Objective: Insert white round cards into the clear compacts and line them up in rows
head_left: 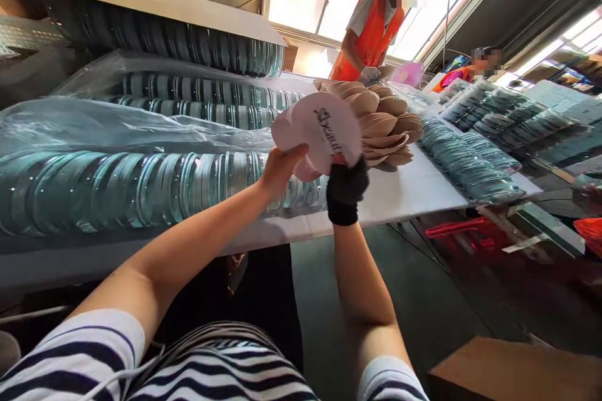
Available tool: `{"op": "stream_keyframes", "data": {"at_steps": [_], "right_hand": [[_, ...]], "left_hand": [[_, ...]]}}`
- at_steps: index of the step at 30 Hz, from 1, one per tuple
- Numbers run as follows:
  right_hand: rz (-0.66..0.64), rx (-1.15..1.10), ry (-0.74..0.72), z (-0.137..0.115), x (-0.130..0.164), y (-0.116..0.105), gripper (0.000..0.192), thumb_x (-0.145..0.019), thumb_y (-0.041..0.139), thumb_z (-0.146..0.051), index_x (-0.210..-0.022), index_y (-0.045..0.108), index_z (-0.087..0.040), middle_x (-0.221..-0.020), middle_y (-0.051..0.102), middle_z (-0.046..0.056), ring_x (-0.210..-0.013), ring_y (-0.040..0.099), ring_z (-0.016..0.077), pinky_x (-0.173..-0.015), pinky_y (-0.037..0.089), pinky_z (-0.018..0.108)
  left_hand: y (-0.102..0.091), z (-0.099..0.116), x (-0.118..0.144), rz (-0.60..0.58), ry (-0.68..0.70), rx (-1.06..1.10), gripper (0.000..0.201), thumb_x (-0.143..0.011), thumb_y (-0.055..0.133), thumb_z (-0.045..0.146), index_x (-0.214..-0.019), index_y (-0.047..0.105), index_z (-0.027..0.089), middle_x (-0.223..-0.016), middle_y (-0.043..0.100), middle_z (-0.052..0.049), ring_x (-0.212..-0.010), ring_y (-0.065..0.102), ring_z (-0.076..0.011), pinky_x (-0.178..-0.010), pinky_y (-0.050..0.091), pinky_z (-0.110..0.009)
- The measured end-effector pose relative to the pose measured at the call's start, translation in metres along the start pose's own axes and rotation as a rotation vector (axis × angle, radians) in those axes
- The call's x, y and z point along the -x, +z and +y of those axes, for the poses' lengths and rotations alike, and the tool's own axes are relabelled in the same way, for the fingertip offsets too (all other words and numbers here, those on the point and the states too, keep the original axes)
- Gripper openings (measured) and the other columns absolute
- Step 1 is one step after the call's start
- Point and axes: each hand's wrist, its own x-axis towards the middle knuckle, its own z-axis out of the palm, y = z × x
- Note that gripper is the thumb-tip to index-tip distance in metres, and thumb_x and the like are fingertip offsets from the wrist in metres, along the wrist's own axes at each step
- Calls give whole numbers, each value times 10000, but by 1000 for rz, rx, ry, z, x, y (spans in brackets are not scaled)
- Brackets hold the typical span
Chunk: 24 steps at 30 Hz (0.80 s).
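Observation:
A fanned bunch of pale round cards (308,122) is held up over the table's near edge between my hands. The front card bears dark lettering that reads in part "beaut". My bare left hand (281,168) grips the cards at their lower left, thumb laid across the face. In a black fingerless-looking glove, my right hand (348,188) pinches the lower right rim of the lettered card. Just behind the cards lies a heap of brown oval card pieces (388,116). Below and to the left runs a row of clear rounded containers (141,191) nested on their sides.
More container rows lie under clear plastic film (155,122) and in an open carton (155,0) behind. Further nested stacks (470,163) sit at the right on the white table (409,194). Two people in orange vests (369,31) are across the table. A cardboard box (512,369) stands lower right.

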Motion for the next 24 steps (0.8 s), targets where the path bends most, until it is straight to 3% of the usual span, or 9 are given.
{"op": "stream_keyframes", "data": {"at_steps": [2,4,6,8,10,12,17,24], "right_hand": [[152,39,138,7,7,-21,501,-916,420,-429,-1194,597,-52,-1044,654,221,-941,630,302,-714,481,361],[161,117,81,18,22,-50,486,-908,441,-464,-1112,622,-61,-943,669,210,-815,633,281,-619,434,321],[-21,225,-65,26,44,-74,429,-919,434,-464,-1006,654,-105,-776,667,157,-637,594,231,-535,349,287],[-211,341,-182,29,67,-85,378,-940,412,-423,-961,665,-143,-644,636,96,-518,527,182,-501,262,266],[-314,444,-237,25,81,-78,348,-958,393,-383,-989,663,-165,-598,618,60,-474,488,151,-499,197,260],[-370,517,-243,18,84,-56,338,-975,378,-365,-1051,647,-177,-620,630,50,-481,491,137,-509,157,265],[-532,501,-187,7,63,5,334,-978,387,-359,-1171,581,-168,-754,678,70,-569,560,140,-527,162,272],[-501,338,-117,9,52,5,230,-956,426,-317,-1021,605,-188,-797,690,37,-629,594,132,-555,233,251]], "left_hand": [[-4,6,-8,59,-7,21,303,-641,782,295,-910,725,168,-918,747,-57,-960,669,-250,-749,540,-298],[-8,12,-20,151,1,79,282,-646,776,247,-910,713,173,-926,747,-48,-1002,663,-245,-776,542,-297],[-11,16,-33,182,10,152,257,-665,760,191,-916,703,177,-958,746,-43,-1053,650,-234,-848,536,-311],[-12,15,-42,174,0,210,246,-686,740,142,-925,701,183,-974,745,-40,-1076,644,-225,-910,522,-328],[-13,11,-46,161,-24,240,259,-699,730,114,-946,703,189,-968,747,-40,-1084,644,-221,-958,505,-346],[-14,7,-46,165,-43,240,276,-704,731,101,-964,706,189,-937,749,-38,-1081,649,-219,-992,489,-352],[-18,5,-42,146,-57,219,285,-721,729,86,-981,712,200,-905,749,-19,-1074,655,-199,-1021,472,-338],[-20,6,-44,166,-76,220,266,-722,733,71,-959,716,190,-865,746,-18,-1065,661,-207,-1019,481,-346]]}}
